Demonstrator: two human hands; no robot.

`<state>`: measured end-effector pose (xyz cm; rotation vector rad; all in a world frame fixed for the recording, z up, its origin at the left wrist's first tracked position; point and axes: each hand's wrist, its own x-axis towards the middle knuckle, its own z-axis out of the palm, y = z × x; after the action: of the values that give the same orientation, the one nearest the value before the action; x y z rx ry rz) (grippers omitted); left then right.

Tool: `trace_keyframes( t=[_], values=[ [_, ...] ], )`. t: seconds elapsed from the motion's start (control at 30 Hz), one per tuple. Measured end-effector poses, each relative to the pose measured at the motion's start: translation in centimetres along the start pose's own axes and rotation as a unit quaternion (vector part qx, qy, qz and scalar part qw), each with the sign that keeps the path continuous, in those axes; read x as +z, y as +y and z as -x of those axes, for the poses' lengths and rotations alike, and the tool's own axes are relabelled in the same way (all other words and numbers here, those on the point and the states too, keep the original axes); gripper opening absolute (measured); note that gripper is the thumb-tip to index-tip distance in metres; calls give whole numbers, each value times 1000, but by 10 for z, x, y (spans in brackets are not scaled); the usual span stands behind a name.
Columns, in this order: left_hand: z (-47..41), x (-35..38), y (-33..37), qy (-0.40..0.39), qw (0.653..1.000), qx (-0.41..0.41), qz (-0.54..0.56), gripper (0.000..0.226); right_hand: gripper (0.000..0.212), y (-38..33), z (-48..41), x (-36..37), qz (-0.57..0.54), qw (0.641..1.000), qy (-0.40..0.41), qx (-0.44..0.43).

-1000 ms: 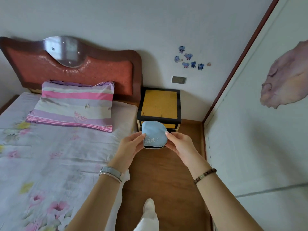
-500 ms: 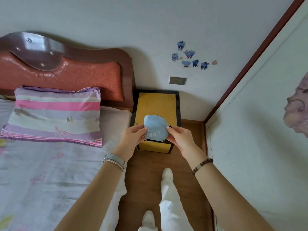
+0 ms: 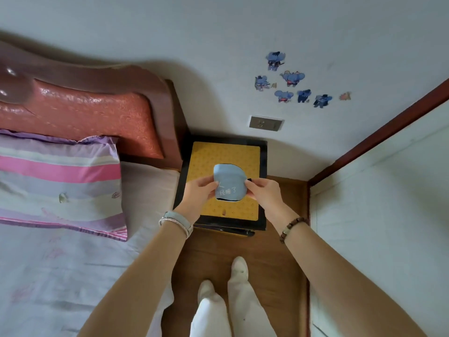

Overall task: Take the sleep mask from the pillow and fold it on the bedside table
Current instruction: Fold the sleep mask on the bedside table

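Left hand (image 3: 198, 190) and right hand (image 3: 263, 192) each pinched a side edge of the sleep mask (image 3: 228, 182), at its 9 and 3 o'clock. Mask appeared already doubled over, held above the bedside table (image 3: 226, 149); contact with the top could not be confirmed. Long axis ran 12 to 6, rounded end at 12, printed characters toward 6. Advice: lower it flat, edges aligned, then press the crease.

I am holding the light blue sleep mask (image 3: 228, 182), folded over, above the yellow-topped bedside table (image 3: 224, 152). My left hand (image 3: 198, 194) is pinching its left edge, my right hand (image 3: 263, 193) its right edge. The striped pillow (image 3: 58, 181) is lying on the bed to my left.
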<state>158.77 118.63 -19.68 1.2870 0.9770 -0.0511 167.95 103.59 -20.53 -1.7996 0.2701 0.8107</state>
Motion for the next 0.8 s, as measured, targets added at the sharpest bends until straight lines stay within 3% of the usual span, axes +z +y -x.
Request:
trace_keyframes(
  t=[0.47,0.8],
  values=[
    [-205,19,-55,54,995,-47,-65,37,32,50,-192,61,86,996,15,9],
    [-243,20,-78,84,991,-68,-79,38,28,66,-223,79,155,987,41,-32]
  ],
)
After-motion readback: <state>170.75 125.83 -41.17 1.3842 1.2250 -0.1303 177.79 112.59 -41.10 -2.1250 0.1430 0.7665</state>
